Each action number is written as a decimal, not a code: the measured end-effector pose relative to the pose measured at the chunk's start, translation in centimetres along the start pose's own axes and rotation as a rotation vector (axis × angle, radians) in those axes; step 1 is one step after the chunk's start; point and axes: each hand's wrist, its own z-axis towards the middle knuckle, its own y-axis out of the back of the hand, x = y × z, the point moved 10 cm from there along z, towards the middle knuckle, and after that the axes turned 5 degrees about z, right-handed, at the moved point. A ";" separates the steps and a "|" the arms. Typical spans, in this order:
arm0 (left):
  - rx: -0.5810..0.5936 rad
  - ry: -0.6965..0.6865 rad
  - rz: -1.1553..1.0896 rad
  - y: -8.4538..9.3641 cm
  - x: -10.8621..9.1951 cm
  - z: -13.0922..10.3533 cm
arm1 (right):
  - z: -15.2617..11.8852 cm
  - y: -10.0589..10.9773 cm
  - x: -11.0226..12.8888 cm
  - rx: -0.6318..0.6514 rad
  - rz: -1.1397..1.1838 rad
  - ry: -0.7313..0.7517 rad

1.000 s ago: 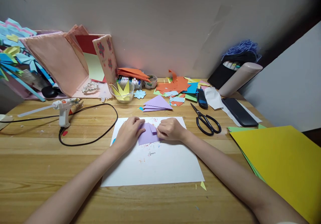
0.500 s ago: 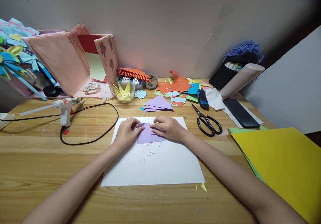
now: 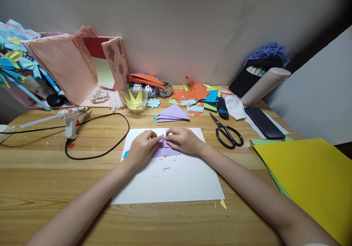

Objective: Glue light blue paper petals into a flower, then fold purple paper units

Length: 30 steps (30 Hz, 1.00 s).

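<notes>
A partly folded piece of purple paper [image 3: 165, 152] lies on a white sheet [image 3: 167, 183] marked with small coloured smudges. From the left, my left hand [image 3: 143, 146] pinches the paper's folded left flap near the middle. My right hand [image 3: 183, 140] holds the right flap close by, and the fingertips of both hands nearly meet at the paper's top centre. Much of the paper's upper part is hidden under my fingers. Just behind lie several folded purple triangles [image 3: 173, 113]. A blue scrap [image 3: 125, 154] shows beside my left wrist.
Black-handled scissors [image 3: 227, 132] lie right of the sheet, near a black phone [image 3: 264, 123]. Yellow sheets [image 3: 305, 176] cover the right side. A glue gun [image 3: 71, 121] with a looping cord stands left. Orange scraps [image 3: 192, 93] and a clear bowl [image 3: 134, 104] line the back.
My left hand has moved right, folding the purple paper's left side in toward the middle. The right hand stays nearly in place. A blue scrap now shows by my left wrist.
</notes>
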 end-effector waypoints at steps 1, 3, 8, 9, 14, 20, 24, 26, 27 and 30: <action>0.005 -0.025 0.013 -0.1 -0.3 0.0 | 0.0 0.0 0.1 -0.002 0.004 0.013; 0.025 -0.068 0.032 -0.4 -0.8 0.0 | 0.1 -0.1 0.3 -0.001 0.011 0.031; 0.089 -0.135 0.044 -1.1 -1.6 -0.1 | 0.1 -0.2 0.2 -0.004 0.014 0.024; 0.100 -0.141 0.047 -1.2 -1.7 -0.1 | 0.1 -0.2 0.2 -0.006 0.014 0.024; 0.131 -0.146 0.071 -1.2 -1.9 0.0 | 0.1 0.0 0.3 -0.019 0.023 0.026; 0.167 -0.167 0.092 -1.5 -2.3 0.1 | 0.2 -0.1 0.2 -0.011 0.050 0.020; 0.190 -0.179 0.096 -1.5 -2.5 0.2 | 0.1 0.0 0.2 -0.011 0.057 0.022; 0.194 -0.184 0.095 -1.4 -2.5 0.2 | 0.1 -0.1 0.2 -0.003 0.046 0.011; 0.195 -0.186 0.096 -1.3 -2.5 0.2 | 0.1 -0.1 0.1 0.002 0.037 0.002; 0.189 -0.197 0.108 -1.3 -2.7 0.1 | 0.1 -0.2 -0.2 0.014 0.010 -0.038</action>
